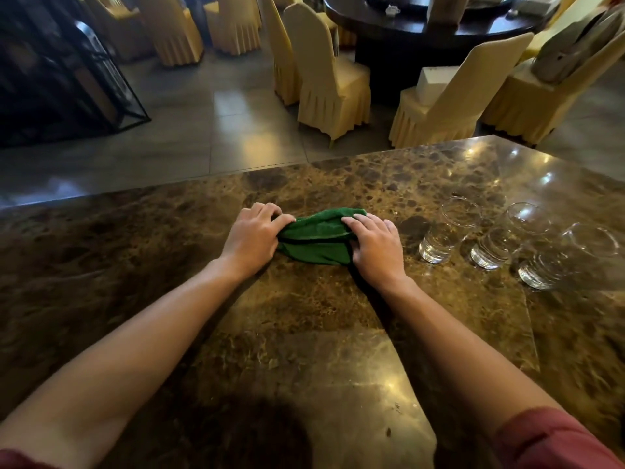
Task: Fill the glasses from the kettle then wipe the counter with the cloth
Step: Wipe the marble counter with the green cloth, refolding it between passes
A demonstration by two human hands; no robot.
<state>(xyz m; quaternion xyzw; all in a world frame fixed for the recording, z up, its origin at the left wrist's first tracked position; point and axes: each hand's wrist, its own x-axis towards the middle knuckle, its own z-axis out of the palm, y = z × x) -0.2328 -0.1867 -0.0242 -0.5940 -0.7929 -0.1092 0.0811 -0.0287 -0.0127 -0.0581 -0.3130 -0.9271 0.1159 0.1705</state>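
Note:
A green cloth (pixel 318 238) lies bunched on the brown marble counter (pixel 304 333), a little beyond its middle. My left hand (pixel 252 236) grips the cloth's left end with curled fingers. My right hand (pixel 372 247) lies on its right end, fingers curled over the fabric. Three clear glasses stand in a row to the right: the nearest to my hand (pixel 446 231), the middle one (pixel 500 238) and the largest-looking one (pixel 568 255) at the right. Each seems to hold water. No kettle is in view.
Beyond the counter's far edge is a tiled floor with several yellow-covered chairs (pixel 324 72) around a dark round table (pixel 422 25). A dark metal rack (pixel 67 69) stands at the far left. The glasses sit about a hand's width from my right hand.

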